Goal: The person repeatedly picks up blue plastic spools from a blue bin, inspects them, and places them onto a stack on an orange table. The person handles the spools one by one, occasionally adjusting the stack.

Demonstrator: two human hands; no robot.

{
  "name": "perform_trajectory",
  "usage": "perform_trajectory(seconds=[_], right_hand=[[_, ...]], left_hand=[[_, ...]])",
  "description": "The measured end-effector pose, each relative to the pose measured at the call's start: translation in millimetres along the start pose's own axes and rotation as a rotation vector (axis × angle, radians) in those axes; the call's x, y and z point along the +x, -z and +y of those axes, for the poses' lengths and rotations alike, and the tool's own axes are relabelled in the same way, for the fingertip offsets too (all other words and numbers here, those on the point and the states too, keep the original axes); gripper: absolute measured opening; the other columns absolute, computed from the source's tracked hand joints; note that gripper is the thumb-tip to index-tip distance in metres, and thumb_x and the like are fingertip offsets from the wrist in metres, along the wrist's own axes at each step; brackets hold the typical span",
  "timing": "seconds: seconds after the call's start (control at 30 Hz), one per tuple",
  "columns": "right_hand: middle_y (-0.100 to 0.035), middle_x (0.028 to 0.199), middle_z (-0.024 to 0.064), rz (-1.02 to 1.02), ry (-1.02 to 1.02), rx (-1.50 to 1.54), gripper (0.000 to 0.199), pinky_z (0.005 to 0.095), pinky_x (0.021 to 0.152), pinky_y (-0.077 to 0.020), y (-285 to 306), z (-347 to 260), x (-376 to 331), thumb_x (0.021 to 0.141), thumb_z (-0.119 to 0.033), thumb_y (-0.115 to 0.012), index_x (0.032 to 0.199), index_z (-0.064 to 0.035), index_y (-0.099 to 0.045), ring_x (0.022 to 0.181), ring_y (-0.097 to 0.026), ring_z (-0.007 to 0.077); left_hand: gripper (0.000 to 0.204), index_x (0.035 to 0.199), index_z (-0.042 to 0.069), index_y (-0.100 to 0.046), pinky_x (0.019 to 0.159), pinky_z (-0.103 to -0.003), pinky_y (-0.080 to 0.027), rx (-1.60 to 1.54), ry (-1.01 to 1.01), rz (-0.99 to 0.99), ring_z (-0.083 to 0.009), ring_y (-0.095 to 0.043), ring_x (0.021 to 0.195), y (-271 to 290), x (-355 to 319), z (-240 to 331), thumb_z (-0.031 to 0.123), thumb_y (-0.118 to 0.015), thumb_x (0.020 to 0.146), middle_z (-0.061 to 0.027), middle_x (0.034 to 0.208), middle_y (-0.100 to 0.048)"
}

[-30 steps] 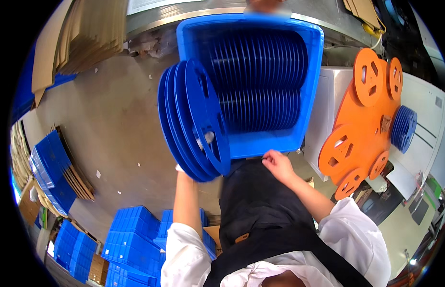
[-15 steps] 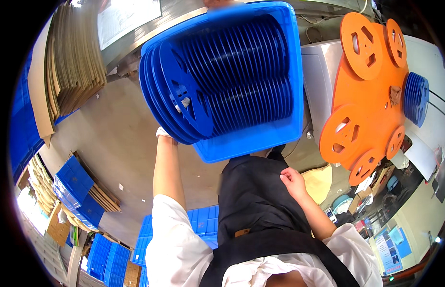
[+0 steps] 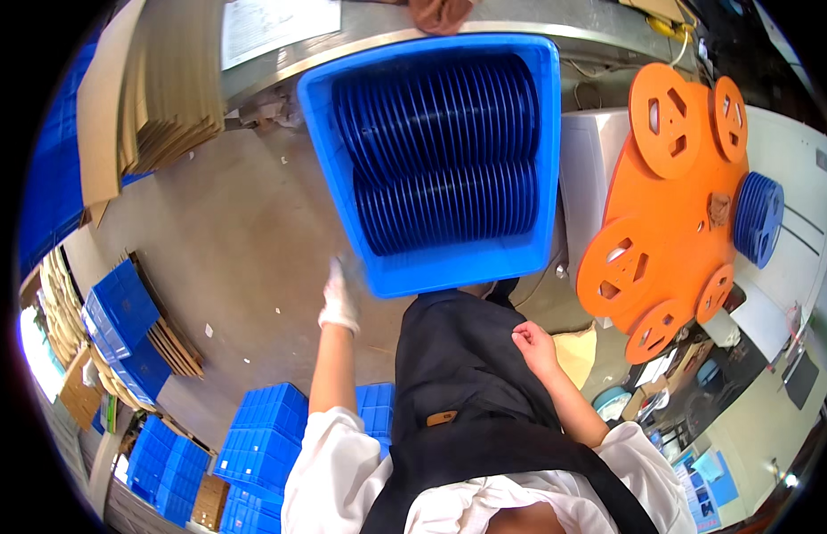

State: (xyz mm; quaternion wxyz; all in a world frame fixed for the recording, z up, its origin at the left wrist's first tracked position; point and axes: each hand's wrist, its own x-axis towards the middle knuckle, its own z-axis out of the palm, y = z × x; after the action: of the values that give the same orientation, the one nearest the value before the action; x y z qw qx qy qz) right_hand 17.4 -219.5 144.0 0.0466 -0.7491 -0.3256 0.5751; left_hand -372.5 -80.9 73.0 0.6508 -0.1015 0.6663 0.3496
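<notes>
A blue plastic bin (image 3: 431,269) stands ahead of me, packed with two rows of dark blue plastic reels (image 3: 444,200) set on edge. To the left of the bin's near corner is my left hand (image 3: 338,301), in a white glove, apart from the bin. Its fingers are stretched out and somewhat blurred, and nothing shows in them. My bare right hand (image 3: 535,347) hangs by the black apron (image 3: 471,356), its fingers curled in with no object visible.
Right of the bin stands an orange fixture (image 3: 671,222) with several orange discs, and a stack of blue reels (image 3: 758,220) at its side. Folded cardboard (image 3: 169,89) is at the far left. A metal bench (image 3: 378,31) runs behind the bin; blue crates (image 3: 262,436) are stacked lower left.
My left hand has let go of several blue reels at the bin's left side and drawn back toward me. Those reels now stand in line with the others. The right hand stays by the apron.
</notes>
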Motion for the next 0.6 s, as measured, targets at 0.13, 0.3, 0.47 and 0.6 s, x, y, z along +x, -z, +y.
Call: perform_trajectory(seconds=[0.13, 0.3, 0.47, 0.6], right_hand=[[-0.065, 0.083, 0.0066, -0.008, 0.009, -0.017, 0.015, 0.0287, 0.070, -0.0503, 17, -13, -13, 0.087, -0.015, -0.067, 0.097, -0.0036, -0.064, 0.075, -0.063, 0.0148], [-0.066, 0.082, 0.0051, -0.005, 0.029, -0.050, 0.017, 0.0273, 0.070, -0.0499, 37, -27, -24, 0.088, -0.018, -0.066, 0.097, -0.0040, -0.064, 0.074, -0.062, 0.0118], [-0.066, 0.081, 0.0040, -0.018, 0.074, -0.030, 0.017, 0.0265, 0.069, -0.0497, 51, -51, -38, 0.088, -0.019, -0.066, 0.097, -0.0046, -0.064, 0.073, -0.061, 0.0105], [-0.067, 0.082, 0.0046, -0.024, 0.076, 0.078, 0.017, 0.0269, 0.068, -0.0500, 69, -42, -38, 0.087, -0.019, -0.066, 0.097, -0.0051, -0.065, 0.073, -0.062, 0.0109]], left_hand=[[0.075, 0.149, 0.003, -0.027, 0.114, -0.049, -0.027, 0.200, 0.167, 0.045, -0.0418, -0.033, 0.139, 81, -37, -95, 0.055, -0.042, 0.097, -0.0280, 0.149, -0.034], [0.064, 0.147, 0.008, -0.034, 0.105, -0.044, -0.040, 0.330, 0.173, 0.055, -0.0350, -0.054, 0.123, 79, -74, -122, 0.046, -0.047, 0.097, -0.0220, 0.135, -0.052], [0.063, 0.147, 0.006, -0.033, 0.107, -0.044, -0.038, 0.371, 0.024, -0.003, -0.0354, -0.051, 0.126, 54, -84, -107, 0.044, -0.048, 0.098, -0.0230, 0.138, -0.049], [0.067, 0.147, 0.006, -0.032, 0.109, -0.044, -0.036, 0.469, -0.026, -0.102, -0.0348, -0.048, 0.129, 21, -98, -74, 0.046, -0.049, 0.096, -0.0219, 0.141, -0.047]])
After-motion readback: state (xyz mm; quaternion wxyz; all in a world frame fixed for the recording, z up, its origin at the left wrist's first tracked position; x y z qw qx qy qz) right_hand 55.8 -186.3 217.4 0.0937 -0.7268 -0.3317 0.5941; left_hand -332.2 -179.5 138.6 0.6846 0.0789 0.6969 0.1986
